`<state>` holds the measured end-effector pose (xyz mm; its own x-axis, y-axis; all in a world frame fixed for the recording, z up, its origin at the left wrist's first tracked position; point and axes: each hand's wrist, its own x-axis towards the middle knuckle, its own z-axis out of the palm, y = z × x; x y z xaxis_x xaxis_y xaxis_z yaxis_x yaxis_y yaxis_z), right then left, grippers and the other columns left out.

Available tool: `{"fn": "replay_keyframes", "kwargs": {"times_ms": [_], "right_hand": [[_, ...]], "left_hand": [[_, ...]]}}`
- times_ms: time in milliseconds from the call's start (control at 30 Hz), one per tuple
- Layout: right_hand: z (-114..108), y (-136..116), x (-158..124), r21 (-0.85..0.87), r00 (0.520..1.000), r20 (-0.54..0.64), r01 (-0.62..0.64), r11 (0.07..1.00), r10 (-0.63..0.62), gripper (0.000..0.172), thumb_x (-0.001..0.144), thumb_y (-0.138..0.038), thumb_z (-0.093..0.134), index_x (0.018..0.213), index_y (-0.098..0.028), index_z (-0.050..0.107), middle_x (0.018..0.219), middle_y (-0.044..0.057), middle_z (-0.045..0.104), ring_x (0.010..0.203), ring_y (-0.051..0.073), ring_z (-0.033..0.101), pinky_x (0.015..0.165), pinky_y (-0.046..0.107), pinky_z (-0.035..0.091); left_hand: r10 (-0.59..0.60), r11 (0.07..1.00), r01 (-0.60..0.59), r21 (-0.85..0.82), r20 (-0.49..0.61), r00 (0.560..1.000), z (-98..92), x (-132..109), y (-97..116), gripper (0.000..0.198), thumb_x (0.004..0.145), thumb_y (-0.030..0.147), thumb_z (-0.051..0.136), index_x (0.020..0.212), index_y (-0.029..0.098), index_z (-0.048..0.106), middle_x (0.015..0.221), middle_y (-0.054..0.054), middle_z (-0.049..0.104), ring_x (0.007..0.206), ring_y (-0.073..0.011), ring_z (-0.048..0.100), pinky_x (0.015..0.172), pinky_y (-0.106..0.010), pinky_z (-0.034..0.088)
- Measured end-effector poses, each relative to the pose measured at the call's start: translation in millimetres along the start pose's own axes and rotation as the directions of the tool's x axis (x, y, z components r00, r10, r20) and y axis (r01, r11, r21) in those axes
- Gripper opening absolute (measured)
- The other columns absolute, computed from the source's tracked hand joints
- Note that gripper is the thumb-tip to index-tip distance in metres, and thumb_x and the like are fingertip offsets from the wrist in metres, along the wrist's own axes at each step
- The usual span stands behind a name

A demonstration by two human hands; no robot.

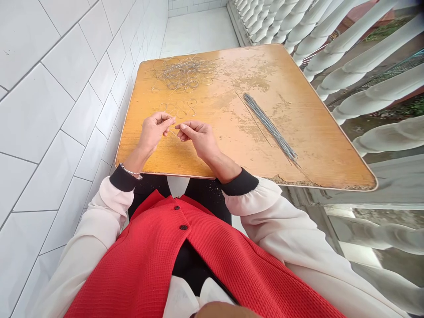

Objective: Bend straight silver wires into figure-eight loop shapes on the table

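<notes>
My left hand (154,131) and my right hand (198,136) meet over the near part of a worn wooden table (308,145). Both pinch a thin piece of wire (172,129) between fingertips and thumb. Just beyond the hands lie a few wire pieces bent into loops (179,107). A tangled heap of bent wire pieces (185,73) sits at the table's far left. A bundle of straight wires (270,127) lies diagonally to the right of my right hand.
A white tiled wall (59,101) runs close along the left. A white balustrade (351,66) borders the right side. The table's near edge is chipped, and my lap is under it.
</notes>
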<state>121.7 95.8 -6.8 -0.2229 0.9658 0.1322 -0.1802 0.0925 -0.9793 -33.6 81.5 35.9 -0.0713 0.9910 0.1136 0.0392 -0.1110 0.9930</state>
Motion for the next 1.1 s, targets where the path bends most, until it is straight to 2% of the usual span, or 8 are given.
{"fn": "replay_keyframes", "kwargs": {"times_ms": [133,300,367,467,567,800,967,1100], "right_hand": [[-0.9,1.1,0.8,-0.043,0.999,-0.03,-0.018,0.999,0.017,0.012,0.076,-0.026,0.08,0.069,-0.017,0.076,0.063,0.0,0.069,0.059,0.008,0.054,0.06,0.023,0.043],[-1.9,-3.6,-1.3,-0.08,0.993,-0.117,-0.04,0.996,0.031,0.006,0.072,-0.022,0.078,0.067,-0.019,0.079,0.069,0.001,0.072,0.058,0.008,0.048,0.053,0.022,0.036],[-1.6,-4.1,-1.8,-0.062,0.992,-0.118,-0.048,0.997,0.04,0.006,0.071,-0.021,0.077,0.066,-0.018,0.078,0.064,0.0,0.068,0.054,0.007,0.044,0.05,0.022,0.034],[-0.9,-2.7,-1.6,-0.009,0.994,-0.098,-0.049,0.999,0.048,0.007,0.071,-0.021,0.079,0.065,-0.018,0.076,0.057,-0.003,0.061,0.05,0.007,0.045,0.049,0.022,0.039],[0.2,-1.4,-1.0,0.029,0.993,-0.088,-0.073,0.997,0.075,0.013,0.069,-0.022,0.084,0.064,-0.017,0.073,0.057,-0.003,0.061,0.051,0.007,0.049,0.05,0.021,0.045],[2.8,-0.1,-1.2,0.044,0.99,-0.081,-0.113,0.993,0.116,0.025,0.069,-0.029,0.089,0.064,-0.017,0.068,0.058,-0.003,0.062,0.052,0.007,0.054,0.05,0.02,0.05],[0.4,1.8,-1.8,0.034,0.993,-0.07,-0.09,0.995,0.092,0.023,0.073,-0.031,0.088,0.068,-0.018,0.069,0.062,-0.002,0.063,0.054,0.008,0.056,0.055,0.021,0.051],[-0.7,1.3,-1.3,0.02,0.992,-0.047,-0.114,0.993,0.115,0.026,0.072,-0.034,0.089,0.068,-0.018,0.068,0.063,-0.001,0.064,0.055,0.008,0.055,0.057,0.022,0.051]], "left_hand": [[-0.012,1.0,0.011,0.009,0.072,0.997,-5.6,4.5,-0.7,0.017,0.089,0.014,0.072,0.074,0.016,0.064,0.073,0.004,0.065,0.056,-0.0025,0.047,0.059,-0.02,0.041],[0.0,0.999,-0.007,0.043,0.146,0.989,-20.7,8.0,-0.6,0.012,0.085,0.017,0.077,0.076,0.016,0.069,0.073,0.003,0.066,0.062,-0.0043,0.056,0.065,-0.021,0.046],[-0.007,0.997,-0.006,0.075,0.175,0.985,-25.1,6.6,2.7,0.01,0.084,0.015,0.077,0.076,0.016,0.07,0.07,0.003,0.065,0.061,-0.0049,0.057,0.064,-0.021,0.047],[-0.034,0.996,0.015,0.089,0.213,0.976,-25.7,4.0,8.5,0.008,0.081,0.008,0.074,0.079,0.016,0.072,0.071,0.002,0.068,0.064,-0.0058,0.062,0.065,-0.021,0.048],[-0.063,0.997,0.053,0.053,0.196,0.979,-19.5,3.6,8.6,0.011,0.081,0.004,0.071,0.081,0.015,0.072,0.074,0.001,0.07,0.068,-0.0065,0.066,0.067,-0.021,0.05],[-0.14,0.984,0.141,-0.108,0.02,0.99,-0.8,4.3,-5.6,0.007,0.085,0.008,0.072,0.084,0.014,0.069,0.072,0.003,0.07,0.064,-0.005,0.066,0.071,-0.021,0.054],[-0.175,0.975,0.184,-0.123,0.083,0.981,-0.5,1.2,-2.7,0.008,0.085,0.007,0.072,0.083,0.014,0.069,0.072,0.002,0.07,0.066,-0.0057,0.067,0.073,-0.022,0.054],[-0.163,0.985,0.168,-0.04,0.122,0.979,-2.6,1.8,0.3,0.008,0.083,0.006,0.073,0.082,0.014,0.072,0.076,-0.001,0.073,0.067,-0.0073,0.066,0.07,-0.024,0.052]]}}
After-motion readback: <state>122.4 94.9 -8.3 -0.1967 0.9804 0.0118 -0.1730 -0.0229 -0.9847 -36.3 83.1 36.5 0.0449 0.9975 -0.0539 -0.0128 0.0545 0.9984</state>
